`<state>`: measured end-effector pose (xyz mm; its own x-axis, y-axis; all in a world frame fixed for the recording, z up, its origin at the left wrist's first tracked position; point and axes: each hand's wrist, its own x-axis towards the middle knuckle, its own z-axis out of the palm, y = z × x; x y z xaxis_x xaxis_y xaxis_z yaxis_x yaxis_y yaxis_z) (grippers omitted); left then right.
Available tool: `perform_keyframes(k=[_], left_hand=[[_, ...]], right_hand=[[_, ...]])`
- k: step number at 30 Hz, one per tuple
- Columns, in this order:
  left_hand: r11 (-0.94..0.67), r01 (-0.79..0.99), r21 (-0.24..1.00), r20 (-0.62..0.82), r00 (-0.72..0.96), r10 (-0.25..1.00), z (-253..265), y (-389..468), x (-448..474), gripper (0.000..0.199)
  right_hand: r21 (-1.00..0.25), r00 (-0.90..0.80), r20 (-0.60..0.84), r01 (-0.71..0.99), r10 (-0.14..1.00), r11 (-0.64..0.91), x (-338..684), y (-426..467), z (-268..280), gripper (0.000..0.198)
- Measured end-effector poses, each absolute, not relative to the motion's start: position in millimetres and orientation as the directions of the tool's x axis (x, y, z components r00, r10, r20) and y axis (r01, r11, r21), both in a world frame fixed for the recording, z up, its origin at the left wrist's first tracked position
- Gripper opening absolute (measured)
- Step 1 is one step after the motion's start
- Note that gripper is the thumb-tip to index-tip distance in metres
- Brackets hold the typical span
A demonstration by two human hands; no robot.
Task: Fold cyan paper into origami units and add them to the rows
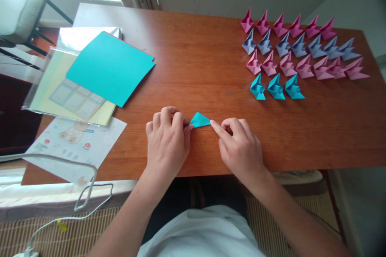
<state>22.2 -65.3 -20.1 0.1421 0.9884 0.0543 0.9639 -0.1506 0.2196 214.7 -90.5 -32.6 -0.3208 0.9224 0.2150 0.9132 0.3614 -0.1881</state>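
Note:
A small turquoise folded paper (200,120), roughly a triangle, lies at the near part of the wooden table between my hands. My left hand (169,136) is closed, with thumb and forefinger pinching the paper's left corner. At the right tip, the forefinger of my right hand (239,142) touches the paper, its other fingers curled in; the thumb is mostly hidden. Beyond my right hand stand several turquoise folded paper figures (276,87) in a short row. Behind them are rows of pink figures (287,65), lavender figures (283,45) and magenta figures (280,26).
Turquoise paper sheets (111,68) lie at the left on a clear plastic pack (45,84) of yellowish paper. Below it, a printed white sheet (99,140) sits near the front edge. A white bent rod (66,160) and a cable (75,217) show lower left. A chair (22,8) stands beyond.

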Motion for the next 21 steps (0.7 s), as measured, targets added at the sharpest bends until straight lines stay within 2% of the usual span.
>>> perform_keyframes(k=[10, 14, 17, 21], left_hand=[[-0.132, 0.96, 0.248, 0.071, 0.118, 0.991, -22, -67, 19, 0.015], [-0.168, 0.948, 0.269, 0.094, 0.148, 0.985, -23, -66, 16, 0.017], [-0.2, 0.927, 0.316, 0.102, 0.177, 0.979, -22, -63, 14, 0.019], [-0.26, 0.888, 0.38, 0.067, 0.254, 0.965, -20, -57, 14, 0.011]], right_hand=[[-0.214, -0.312, 0.202, 0.911, 0.928, 0.353, 217, -90, -34, 0.04], [-0.315, -0.304, 0.226, 0.876, 0.925, 0.365, 218, -84, -36, 0.036], [-0.409, -0.258, 0.253, 0.845, 0.932, 0.345, 217, -78, -37, 0.026], [-0.516, -0.212, 0.238, 0.8, 0.948, 0.308, 214, -69, -36, 0.01]])
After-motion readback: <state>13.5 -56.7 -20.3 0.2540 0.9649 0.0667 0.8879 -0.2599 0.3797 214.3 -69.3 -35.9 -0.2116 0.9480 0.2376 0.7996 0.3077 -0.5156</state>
